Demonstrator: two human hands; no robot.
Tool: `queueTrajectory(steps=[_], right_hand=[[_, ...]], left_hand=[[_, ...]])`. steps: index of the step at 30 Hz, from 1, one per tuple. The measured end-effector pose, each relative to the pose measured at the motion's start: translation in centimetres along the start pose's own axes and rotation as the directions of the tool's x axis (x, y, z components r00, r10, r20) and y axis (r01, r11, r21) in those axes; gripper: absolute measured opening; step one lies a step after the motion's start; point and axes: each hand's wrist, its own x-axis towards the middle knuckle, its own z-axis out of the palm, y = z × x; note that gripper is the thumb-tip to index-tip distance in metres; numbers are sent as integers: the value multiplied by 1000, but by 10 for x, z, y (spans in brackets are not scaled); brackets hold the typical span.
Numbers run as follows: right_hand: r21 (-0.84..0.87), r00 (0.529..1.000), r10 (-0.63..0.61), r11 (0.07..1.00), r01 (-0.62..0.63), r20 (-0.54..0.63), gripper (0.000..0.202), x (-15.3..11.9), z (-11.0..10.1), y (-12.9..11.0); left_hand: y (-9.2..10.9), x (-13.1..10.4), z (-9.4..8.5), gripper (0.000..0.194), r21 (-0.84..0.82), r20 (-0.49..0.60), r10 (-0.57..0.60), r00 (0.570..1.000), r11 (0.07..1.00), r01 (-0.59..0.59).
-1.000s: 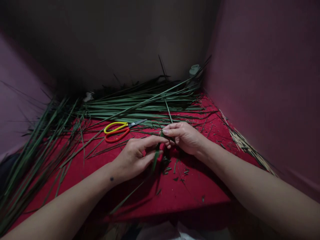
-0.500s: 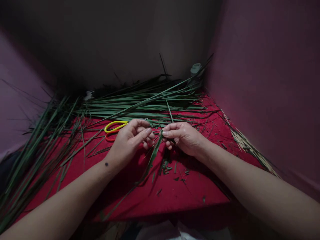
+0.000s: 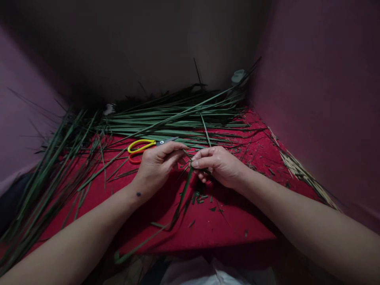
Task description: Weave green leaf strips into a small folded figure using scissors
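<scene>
Above the red cloth, my right hand pinches a long green leaf strip between thumb and index finger. The strip bends down from the fingertips toward the front edge of the cloth, and another thin blade sticks up behind this hand. Close beside it on the left, my left hand has its thumb and fingers drawn together at a thin end of the leaf; the exact grip is partly hidden. Scissors with yellow and orange handles lie just behind my left hand, blades pointing right.
Long green leaves are piled across the back, and more spread along the left. Cut scraps dot the red cloth. Pale thin sticks lie along the right wall. A whitish container stands at the back right corner.
My left fingers have closed from a looser curl onto the leaf end beside my right hand. More of the scissors shows now. The view has shifted slightly.
</scene>
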Motion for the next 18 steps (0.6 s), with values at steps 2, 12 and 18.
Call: queueTrajectory(steps=[2, 12, 18], right_hand=[[-15, 1000, 5, 1000, -5, -6, 9, 0, 0, 1], [-67, 999, -18, 998, 15, -47, 8, 2, 4, 7], [-67, 998, -16, 998, 12, -55, 7, 2, 4, 9]], left_hand=[[1, -1, 1, 16, -31, 7, -28, 1000, 999, 28], [6, -3, 5, 13, -151, -16, -123, 992, 981, 119], [7, -2, 4, 16, -252, 55, -190, 980, 947, 198]])
